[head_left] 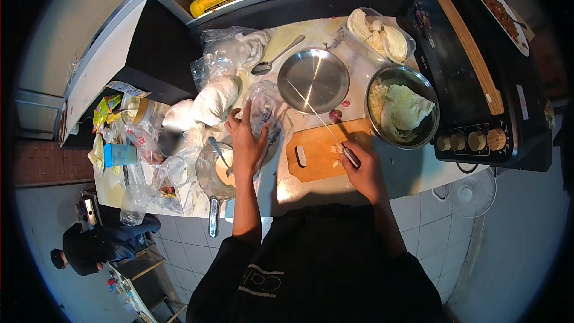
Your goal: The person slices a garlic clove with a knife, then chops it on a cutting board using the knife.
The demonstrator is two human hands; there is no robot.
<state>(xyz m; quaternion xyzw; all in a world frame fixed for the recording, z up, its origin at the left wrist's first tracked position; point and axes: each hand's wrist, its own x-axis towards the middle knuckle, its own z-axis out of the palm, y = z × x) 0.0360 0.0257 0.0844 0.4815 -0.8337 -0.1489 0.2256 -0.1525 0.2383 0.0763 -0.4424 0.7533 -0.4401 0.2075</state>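
Note:
My right hand (363,173) is closed around the handle of a knife (326,124). The long thin blade points up and left across the cutting board (332,164) and over the round steel plate (323,84). Small pale pieces lie on the board close to the knife handle. My left hand (246,140) has its fingers spread at a clear plastic bag (263,104); whether it touches the bag I cannot tell. Beneath my left forearm stands a saucepan (206,164) with a pale mixture and a spoon in it. Several small shallots (336,114) lie between plate and board.
A steel bowl (435,121) with cabbage leaves stands right, below a clear container (411,48) of cabbage. A black oven (463,84) bounds the right side. Plastic bags (218,96) and a metal spoon (278,57) lie left. Another person (89,248) is at the lower left.

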